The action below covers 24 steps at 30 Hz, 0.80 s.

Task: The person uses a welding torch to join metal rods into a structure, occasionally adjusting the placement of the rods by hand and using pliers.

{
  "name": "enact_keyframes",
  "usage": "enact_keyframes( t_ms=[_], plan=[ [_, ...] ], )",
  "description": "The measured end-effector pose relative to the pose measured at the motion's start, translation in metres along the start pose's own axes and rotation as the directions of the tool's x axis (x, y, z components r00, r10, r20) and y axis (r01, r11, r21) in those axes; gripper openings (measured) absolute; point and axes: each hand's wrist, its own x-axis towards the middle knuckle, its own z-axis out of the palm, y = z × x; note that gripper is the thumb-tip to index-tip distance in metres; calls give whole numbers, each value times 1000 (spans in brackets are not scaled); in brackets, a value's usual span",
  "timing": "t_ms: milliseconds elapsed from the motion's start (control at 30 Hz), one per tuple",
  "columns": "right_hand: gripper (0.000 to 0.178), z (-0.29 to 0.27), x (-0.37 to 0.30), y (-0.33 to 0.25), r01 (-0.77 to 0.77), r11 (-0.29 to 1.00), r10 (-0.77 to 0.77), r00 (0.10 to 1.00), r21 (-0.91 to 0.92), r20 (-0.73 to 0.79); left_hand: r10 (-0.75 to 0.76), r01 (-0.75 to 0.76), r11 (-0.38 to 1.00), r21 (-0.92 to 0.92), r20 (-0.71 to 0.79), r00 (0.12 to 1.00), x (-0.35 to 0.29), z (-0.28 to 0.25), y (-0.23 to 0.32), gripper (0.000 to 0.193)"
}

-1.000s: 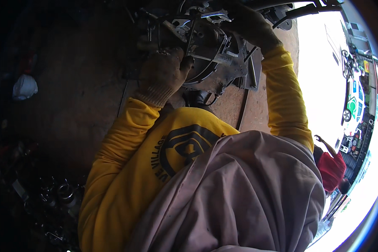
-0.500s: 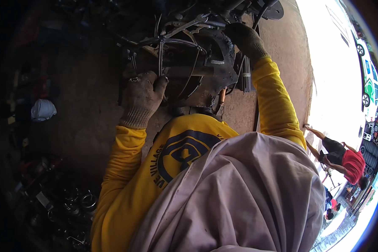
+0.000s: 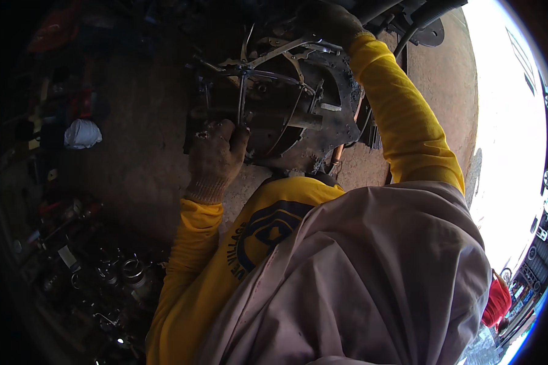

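Observation:
My left hand (image 3: 216, 155), in a dirty knit glove, is closed around the near arm of a cross-shaped metal wrench (image 3: 243, 91). The wrench lies over a dark metal plate (image 3: 341, 131) with rough, lumpy edges. On the plate are loose tools and parts, among them a wrench (image 3: 280, 53) lying aslant and a short thick pipe (image 3: 304, 120). My gloved right hand (image 3: 332, 21) reaches past the plate's far side into deep shadow. Its fingers are lost in the dark, so what they touch cannot be made out.
A copper-coloured handle (image 3: 337, 157) shows beside the plate's near right edge. Dark machine tubes (image 3: 420, 24) stand at the far right. Several metal parts (image 3: 122, 271) lie at the lower left, and a white bundle (image 3: 83, 134) sits farther up. A person in red (image 3: 498, 301) is at the right rim.
My right hand has moved from the plate's right side, near the wrenches, farther away and left into shadow. My left hand keeps its hold. The whole view has shifted.

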Motion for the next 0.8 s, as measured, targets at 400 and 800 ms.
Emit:
enact_keyframes(
  t_ms=[400, 800],
  plan=[
    [26, -33, 22, 37, 195, 921, -84, 945, -336, 317, -79, 73, 995, -63, -84, 993, -6, 9, 6, 7],
    [31, -75, -70, 56, -7, 997, 10, 999, -74, 50, -42, 32, 988, -149, -66, 997, -1, 5, 1, 4]
  ],
)
